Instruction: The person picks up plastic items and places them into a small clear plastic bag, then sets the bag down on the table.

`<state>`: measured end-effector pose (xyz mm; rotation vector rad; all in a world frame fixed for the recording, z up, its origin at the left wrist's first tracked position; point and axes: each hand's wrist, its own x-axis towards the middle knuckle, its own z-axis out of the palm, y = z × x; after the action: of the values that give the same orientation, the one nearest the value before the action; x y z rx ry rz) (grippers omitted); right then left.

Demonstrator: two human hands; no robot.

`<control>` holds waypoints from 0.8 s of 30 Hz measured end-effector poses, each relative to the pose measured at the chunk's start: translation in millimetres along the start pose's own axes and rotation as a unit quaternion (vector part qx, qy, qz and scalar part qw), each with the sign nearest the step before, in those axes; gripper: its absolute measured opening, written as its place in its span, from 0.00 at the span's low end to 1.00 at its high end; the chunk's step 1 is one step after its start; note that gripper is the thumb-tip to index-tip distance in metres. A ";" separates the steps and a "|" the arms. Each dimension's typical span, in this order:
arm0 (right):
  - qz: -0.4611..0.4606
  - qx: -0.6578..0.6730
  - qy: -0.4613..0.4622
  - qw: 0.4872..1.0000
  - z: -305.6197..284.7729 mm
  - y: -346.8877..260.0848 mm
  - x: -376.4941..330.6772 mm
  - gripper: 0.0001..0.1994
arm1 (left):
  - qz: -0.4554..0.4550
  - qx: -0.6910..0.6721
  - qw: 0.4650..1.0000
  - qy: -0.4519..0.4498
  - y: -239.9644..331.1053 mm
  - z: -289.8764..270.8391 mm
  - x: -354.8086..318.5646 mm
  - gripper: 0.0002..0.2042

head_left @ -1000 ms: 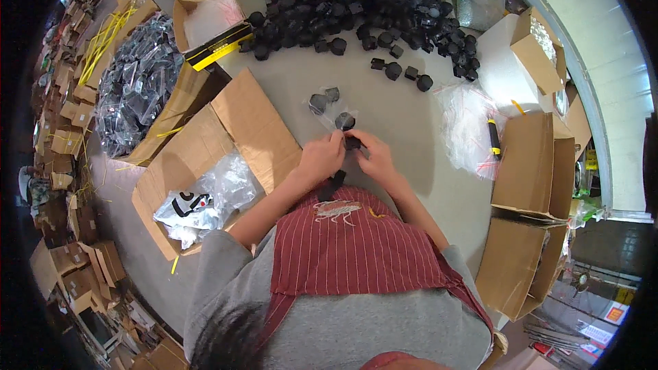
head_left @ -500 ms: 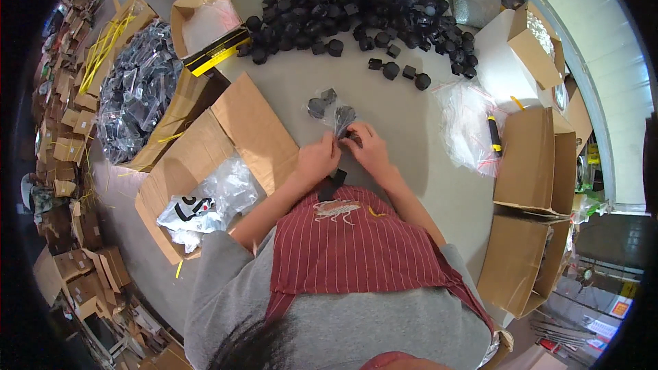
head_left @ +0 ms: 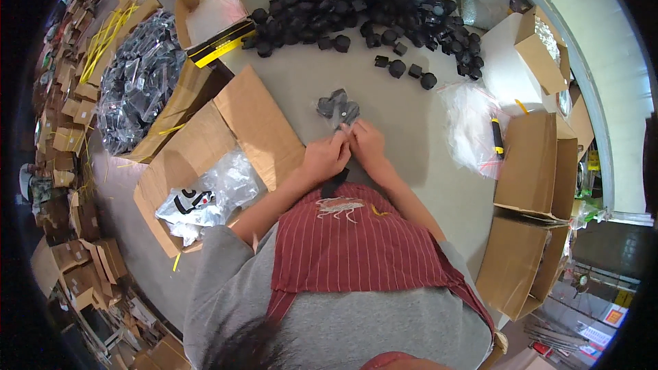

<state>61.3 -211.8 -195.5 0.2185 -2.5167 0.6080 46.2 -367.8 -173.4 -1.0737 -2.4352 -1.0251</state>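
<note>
Both my hands meet in front of my apron, over the grey table. Between them is the near edge of a small clear plastic bag [head_left: 337, 108] with black parts inside. My left hand [head_left: 328, 155] pinches the bag edge with thumb and forefinger. Right beside it, my right hand [head_left: 367, 142] is closed on the same edge, its fingertips touching the left ones. The bag's filled end points away from me. Beyond it lies a large heap of loose black plastic parts [head_left: 356, 7], with a few single ones nearer me.
On the left stand an opened carton [head_left: 260, 127] with crumpled plastic, a box of filled bags [head_left: 140, 82] and a small box of clear bags [head_left: 214, 17]. To the right lie flat clear bags [head_left: 469, 123], a yellow-black cutter [head_left: 497, 137] and open cartons [head_left: 526, 164].
The black parts in the bag have drawn closer together. My right fingers have come down against the left ones at the bag's edge. The view has shifted slightly.
</note>
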 end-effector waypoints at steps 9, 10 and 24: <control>0.133 0.041 -0.067 0.988 -11.1 0.8 -13.8 0.05 | -0.120 0.013 0.990 -0.079 -2.7 3.1 -11.8 0.08; 0.084 0.027 -0.072 0.993 -12.0 4.0 -16.4 0.07 | -0.122 0.010 0.989 -0.081 -2.6 3.8 -11.4 0.08; -0.160 0.076 -0.171 0.969 -24.2 17.6 -31.6 0.26 | -0.057 -0.022 0.996 -0.058 -6.6 3.1 -16.9 0.06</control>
<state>94.4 -184.0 -200.8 0.8333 -2.6723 0.6764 52.9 -377.6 -187.5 -1.0464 -2.6049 -1.0841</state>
